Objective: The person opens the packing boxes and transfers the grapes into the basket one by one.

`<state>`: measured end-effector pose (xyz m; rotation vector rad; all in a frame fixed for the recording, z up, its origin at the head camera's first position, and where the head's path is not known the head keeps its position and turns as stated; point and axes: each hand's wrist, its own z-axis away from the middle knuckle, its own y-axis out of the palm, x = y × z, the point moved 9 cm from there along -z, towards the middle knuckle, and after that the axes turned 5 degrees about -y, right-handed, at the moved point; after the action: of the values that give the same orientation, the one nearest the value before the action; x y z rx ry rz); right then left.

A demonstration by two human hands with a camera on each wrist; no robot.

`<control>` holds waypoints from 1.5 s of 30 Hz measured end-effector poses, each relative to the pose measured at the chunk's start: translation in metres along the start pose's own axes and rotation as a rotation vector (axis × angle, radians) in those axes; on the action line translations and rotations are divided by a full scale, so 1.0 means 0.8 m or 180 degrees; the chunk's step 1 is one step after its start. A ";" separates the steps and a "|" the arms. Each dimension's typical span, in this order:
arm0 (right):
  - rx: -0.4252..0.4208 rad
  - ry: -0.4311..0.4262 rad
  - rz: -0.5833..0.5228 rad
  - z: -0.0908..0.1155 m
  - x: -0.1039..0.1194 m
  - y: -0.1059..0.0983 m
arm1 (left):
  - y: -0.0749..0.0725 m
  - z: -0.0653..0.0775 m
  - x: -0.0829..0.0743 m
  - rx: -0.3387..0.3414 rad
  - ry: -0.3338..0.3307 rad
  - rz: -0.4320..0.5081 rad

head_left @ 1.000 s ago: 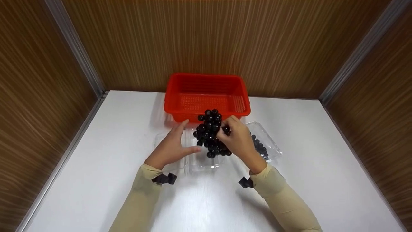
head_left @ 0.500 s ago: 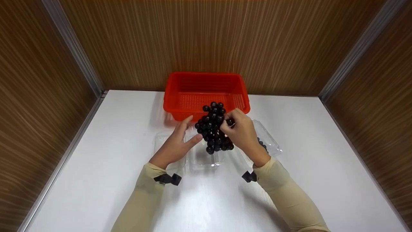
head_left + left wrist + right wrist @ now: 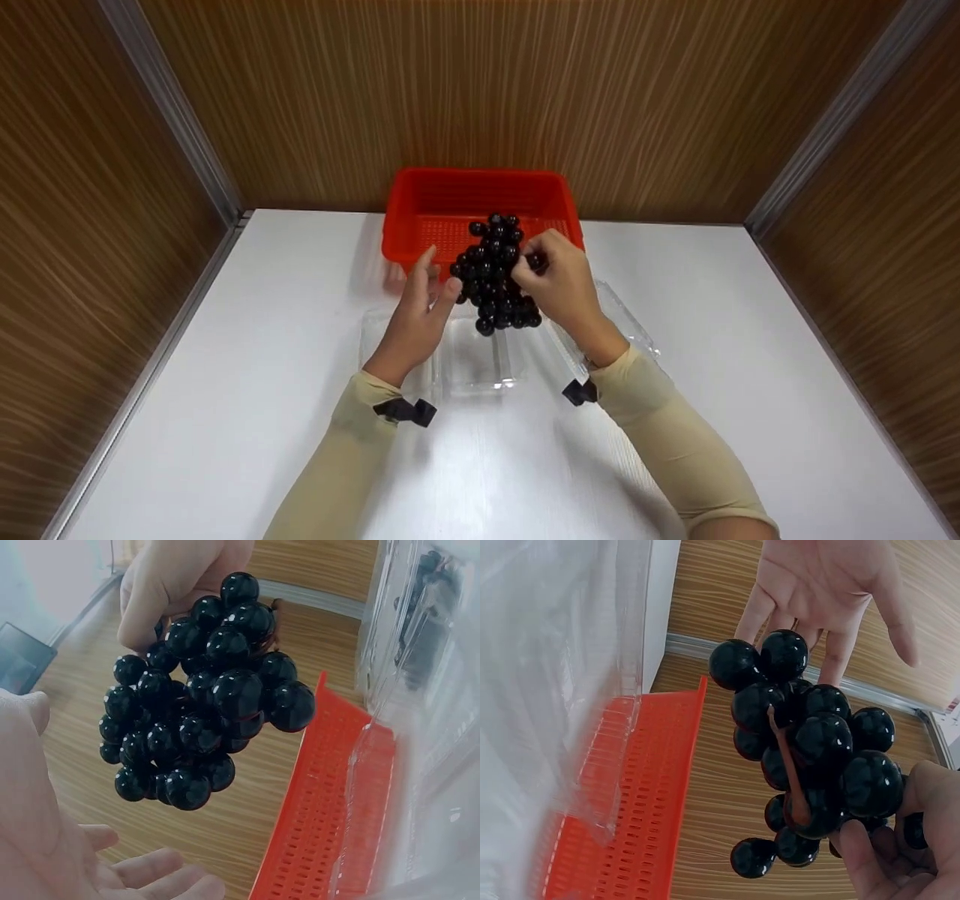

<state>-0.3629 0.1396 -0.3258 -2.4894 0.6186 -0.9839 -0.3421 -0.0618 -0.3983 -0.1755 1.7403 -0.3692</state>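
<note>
Pinching the grapes (image 3: 487, 270) from their right side, right hand (image 3: 559, 285), fingers curled. Left hand (image 3: 418, 322) relaxed opposite, just beside them; contact uncertain. Judged partway along: these grapes are up off the table (image 3: 187, 420), not yet set down; further fruit looks still boxed. Beyond both hands, red basket (image 3: 480, 174), mesh floor showing behind the bunch. Below and between the hands, clear box (image 3: 472, 367) lying open, see-through floor in view. Beside right wrist, second clear box (image 3: 621, 319), partly hidden; left wrist view shows dark fruit (image 3: 441, 594) through plastic, probably its contents.
</note>
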 end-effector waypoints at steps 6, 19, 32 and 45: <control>0.0021 0.0062 -0.0002 -0.015 -0.010 0.002 | 0.000 -0.009 -0.001 -0.0006 -0.0037 0.0071; -0.0012 0.0782 -0.0526 -0.048 -0.055 0.017 | -0.009 -0.024 0.001 -0.0130 -0.0206 -0.0155; -0.0377 0.1612 -0.1580 -0.053 -0.109 0.047 | 0.003 -0.026 -0.003 -0.0007 -0.0402 -0.0529; 0.0040 0.2284 -0.1699 -0.019 -0.157 0.084 | 0.018 -0.016 -0.006 0.0155 -0.0355 -0.0586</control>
<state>-0.4732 0.1479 -0.4171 -2.2882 0.1106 -2.1065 -0.3520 -0.0451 -0.3966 -0.3168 1.6081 -0.5261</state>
